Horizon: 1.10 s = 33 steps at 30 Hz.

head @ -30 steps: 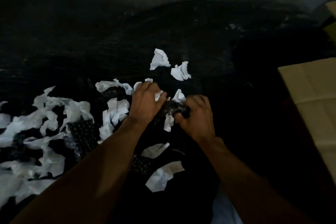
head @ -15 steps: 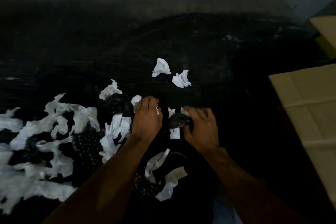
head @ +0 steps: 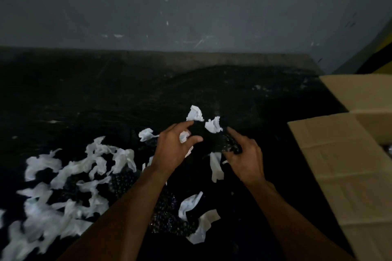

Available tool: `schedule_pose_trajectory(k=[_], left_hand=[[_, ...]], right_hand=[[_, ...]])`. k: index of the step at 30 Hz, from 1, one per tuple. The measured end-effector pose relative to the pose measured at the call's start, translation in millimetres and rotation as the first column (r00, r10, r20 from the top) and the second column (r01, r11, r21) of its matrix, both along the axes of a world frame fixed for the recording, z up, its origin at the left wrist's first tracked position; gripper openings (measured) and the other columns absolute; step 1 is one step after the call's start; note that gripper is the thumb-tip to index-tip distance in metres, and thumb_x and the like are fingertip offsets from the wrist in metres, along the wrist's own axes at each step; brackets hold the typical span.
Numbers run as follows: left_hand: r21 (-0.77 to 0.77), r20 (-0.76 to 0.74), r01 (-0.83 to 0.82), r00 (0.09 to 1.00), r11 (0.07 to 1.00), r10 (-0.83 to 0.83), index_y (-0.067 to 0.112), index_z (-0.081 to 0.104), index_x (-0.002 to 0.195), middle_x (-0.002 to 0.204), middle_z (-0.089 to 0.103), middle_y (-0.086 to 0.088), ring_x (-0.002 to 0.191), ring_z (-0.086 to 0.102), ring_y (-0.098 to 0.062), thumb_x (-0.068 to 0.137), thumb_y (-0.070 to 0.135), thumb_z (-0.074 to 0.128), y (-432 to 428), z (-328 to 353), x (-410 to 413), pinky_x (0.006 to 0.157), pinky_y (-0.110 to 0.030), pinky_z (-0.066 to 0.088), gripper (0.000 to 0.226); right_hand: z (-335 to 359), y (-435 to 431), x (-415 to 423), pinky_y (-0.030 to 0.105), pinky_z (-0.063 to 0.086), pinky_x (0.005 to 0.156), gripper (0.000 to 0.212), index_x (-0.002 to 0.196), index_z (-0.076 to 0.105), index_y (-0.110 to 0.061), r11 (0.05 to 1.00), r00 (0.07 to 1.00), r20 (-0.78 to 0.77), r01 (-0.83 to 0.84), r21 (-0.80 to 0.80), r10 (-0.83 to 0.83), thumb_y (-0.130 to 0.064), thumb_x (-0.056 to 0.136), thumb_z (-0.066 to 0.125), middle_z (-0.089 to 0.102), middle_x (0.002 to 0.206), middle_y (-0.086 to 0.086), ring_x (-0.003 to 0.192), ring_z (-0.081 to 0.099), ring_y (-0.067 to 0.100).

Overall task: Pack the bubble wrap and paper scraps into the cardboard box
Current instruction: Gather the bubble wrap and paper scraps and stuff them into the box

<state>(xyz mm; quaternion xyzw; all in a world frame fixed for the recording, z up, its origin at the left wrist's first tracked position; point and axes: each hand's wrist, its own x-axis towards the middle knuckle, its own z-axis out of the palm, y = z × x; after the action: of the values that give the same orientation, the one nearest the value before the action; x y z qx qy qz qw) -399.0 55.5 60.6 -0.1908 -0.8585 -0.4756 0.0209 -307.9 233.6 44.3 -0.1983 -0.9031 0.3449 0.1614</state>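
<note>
My left hand [head: 172,148] is raised over the dark table, fingers curled around a small white paper scrap [head: 184,136]. Just to its right, my right hand [head: 244,160] grips a dark wad of bubble wrap [head: 230,146], and a white paper strip [head: 216,168] hangs below it. Two crumpled scraps [head: 195,113] [head: 213,125] lie just beyond my fingers. A large spread of white paper scraps [head: 70,176] mixed with dark bubble wrap [head: 121,180] covers the table at the left. The open cardboard box [head: 331,154] stands at the right, its flaps spread.
A grey wall [head: 191,6] rises behind the dark table [head: 106,91]. More scraps [head: 192,203] and bubble wrap [head: 167,218] lie between my forearms near the front edge. The box's near flap [head: 360,207] reaches toward me on the right.
Both hands have lifted off the table with the bubble wrap and paper. The view has tilted up, showing the wall and more of the box.
</note>
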Motion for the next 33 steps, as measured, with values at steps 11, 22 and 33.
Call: schedule_pose_trajectory(k=[11, 22, 33], left_hand=[[0.178, -0.037, 0.085, 0.996, 0.98, -0.08, 0.024, 0.059, 0.127, 0.091, 0.068, 0.008, 0.092, 0.063, -0.002, 0.074, 0.035, 0.079, 11, 115, 38, 0.09, -0.017, 0.047, 0.057], [0.199, -0.154, 0.191, 0.975, 0.961, -0.162, 0.021, 0.061, 0.126, 0.089, 0.069, 0.006, 0.087, 0.065, -0.006, 0.073, 0.037, 0.08, 147, 161, 113, 0.087, -0.027, 0.052, 0.058], [0.095, -0.236, 0.328, 0.925, 0.94, -0.299, 0.024, 0.054, 0.135, 0.112, 0.069, -0.001, 0.112, 0.058, -0.012, 0.068, 0.047, 0.08, 356, 178, 229, 0.098, -0.028, 0.043, 0.075]], right_hand=[[146, 28, 44, 0.03, 0.049, 0.079, 0.042, 0.099, 0.069, -0.025, 0.899, 0.991, 0.125, 0.089, -0.43, -0.039, -0.058, 0.072, 0.073, 0.069, 0.096, -0.006, 0.089, 0.064, 0.011], [197, 135, 131, 0.047, 0.047, 0.095, 0.09, 0.122, 0.063, -0.028, 0.964, 0.994, -0.041, 0.089, -0.25, -0.102, -0.089, 0.074, 0.017, 0.065, 0.108, 0.002, 0.101, 0.059, 0.023], [202, 343, 246, 0.045, 0.044, 0.101, 0.062, 0.142, 0.036, -0.046, 0.991, 0.987, -0.143, 0.088, 0.101, -0.073, -0.074, 0.088, 0.026, 0.06, 0.132, 0.005, 0.115, 0.059, 0.023]])
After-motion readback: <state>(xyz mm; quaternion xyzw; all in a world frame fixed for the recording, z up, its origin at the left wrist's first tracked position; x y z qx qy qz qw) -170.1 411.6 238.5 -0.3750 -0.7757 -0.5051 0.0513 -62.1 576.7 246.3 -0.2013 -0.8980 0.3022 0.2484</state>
